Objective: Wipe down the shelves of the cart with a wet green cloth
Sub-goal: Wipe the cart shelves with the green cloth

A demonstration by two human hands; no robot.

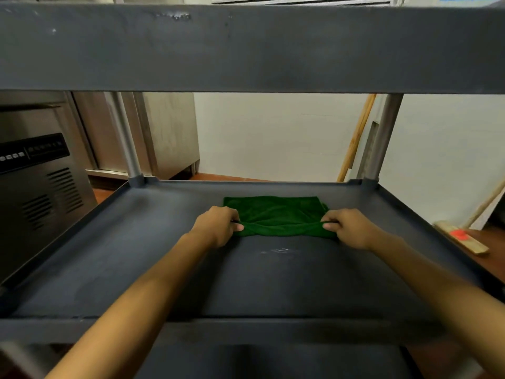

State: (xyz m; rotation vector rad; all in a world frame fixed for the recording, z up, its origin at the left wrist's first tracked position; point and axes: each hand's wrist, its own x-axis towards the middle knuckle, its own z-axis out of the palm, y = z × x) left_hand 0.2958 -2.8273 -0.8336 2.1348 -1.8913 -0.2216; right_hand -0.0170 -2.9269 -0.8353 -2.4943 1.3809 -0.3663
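Green cloth (276,214) is lying spread flat on the middle shelf (131,255) of a dark grey cart, toward the far side of the shelf and slightly right of centre. You are holding it by its near edge with both hands. Your left hand (216,227) is pinching the near left corner, fingers curled and thumb tucked against the fabric. Your right hand (347,228) is pinching the near right corner in the same way. The edge between your hands is bunching into small folds, while the rest of the cloth is resting on the shelf surface. Both bare forearms are stretching forward across the shelf from the bottom of the view.

The cart's upper shelf (246,47) is crossing the top of the view as a wide grey band. Two metal posts are joining it to the far corners of the middle shelf, the left post (128,143) and the right post (382,138). A faint pale smear is showing on the shelf just in front of your hands.

Behind the cart, a stainless steel machine (41,170) with vents is standing at the left, with a steel cabinet (169,132) beside it. A wooden handle (355,138) is leaning against the white wall, and a wooden brush head (461,237) is lying at the right.
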